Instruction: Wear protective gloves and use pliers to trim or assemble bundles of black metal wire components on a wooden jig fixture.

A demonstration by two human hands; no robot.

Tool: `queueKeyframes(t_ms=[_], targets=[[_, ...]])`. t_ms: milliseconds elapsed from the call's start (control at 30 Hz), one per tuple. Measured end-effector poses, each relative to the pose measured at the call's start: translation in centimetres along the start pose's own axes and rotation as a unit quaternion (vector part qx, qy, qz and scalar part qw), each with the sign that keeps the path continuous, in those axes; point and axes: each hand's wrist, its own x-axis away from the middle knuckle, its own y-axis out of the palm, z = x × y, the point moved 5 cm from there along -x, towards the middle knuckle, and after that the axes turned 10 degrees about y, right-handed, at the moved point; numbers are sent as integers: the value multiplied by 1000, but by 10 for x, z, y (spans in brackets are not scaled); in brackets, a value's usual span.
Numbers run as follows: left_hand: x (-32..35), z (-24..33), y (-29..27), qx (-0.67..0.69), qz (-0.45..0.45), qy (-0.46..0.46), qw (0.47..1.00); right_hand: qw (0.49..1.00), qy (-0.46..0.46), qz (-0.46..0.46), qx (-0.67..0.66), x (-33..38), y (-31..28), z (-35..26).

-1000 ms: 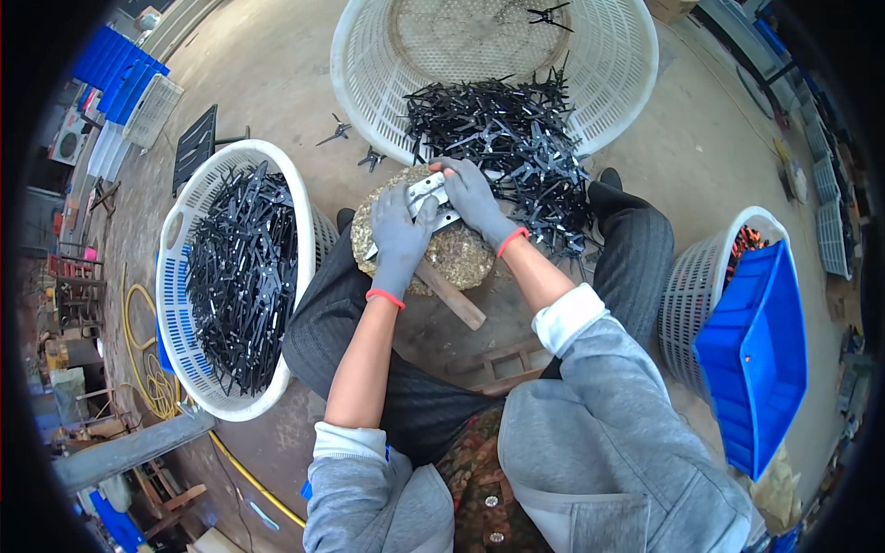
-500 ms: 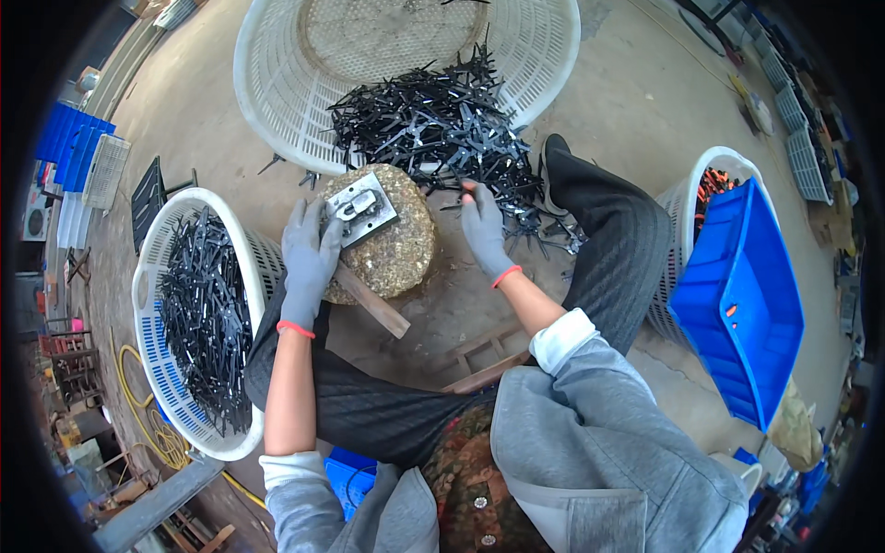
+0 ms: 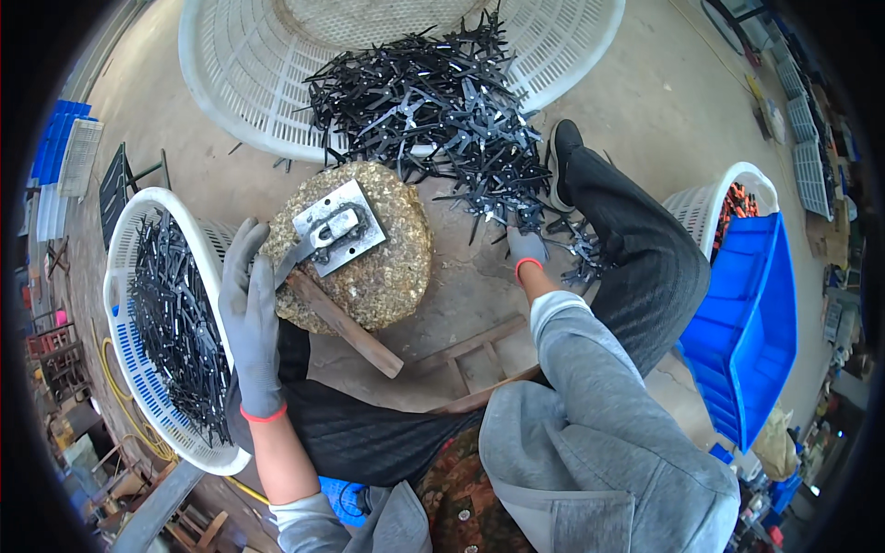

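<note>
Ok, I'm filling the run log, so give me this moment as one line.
left hand: flat beside stone block, by hammer | right hand: in black metal pieces | left basket: holds pieces

Stone block [image 3: 369,267] at centre, metal plate [image 3: 336,226] on top. Metal-parts pile [image 3: 442,111] at 12 o'clock, spilling from basket [image 3: 240,74]. Filled basket [image 3: 124,304] at 9; crate [image 3: 747,323] at 3.
</note>
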Motion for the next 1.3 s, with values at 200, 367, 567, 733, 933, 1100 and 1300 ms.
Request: queueKeyframes(t_ms=[200,367,567,733,933,1100,1300], targets=[[-10,0,-1,-26,29,2,999,998,35,29,45,-28,6,-8],[-9,12,-8,-38,68,42,996,999,12,37,-8,-4,5,-16],[4,15,2,-41,59,130,989,850,-20,-133,-509,72,-40,-79],[60,31,16,64,59,95,992,782,-188,-237,-544,220,-179,-118],[148,50,84,271,-67,-150,948,799,-292,-411,-327,307,-206,-65],[181,44,79,264,-82,-163,947,779,-279,-442,-346,323,-187,-35],[193,61,84,317,-69,-179,929,509,-210,-745,-376,369,-177,-21]])
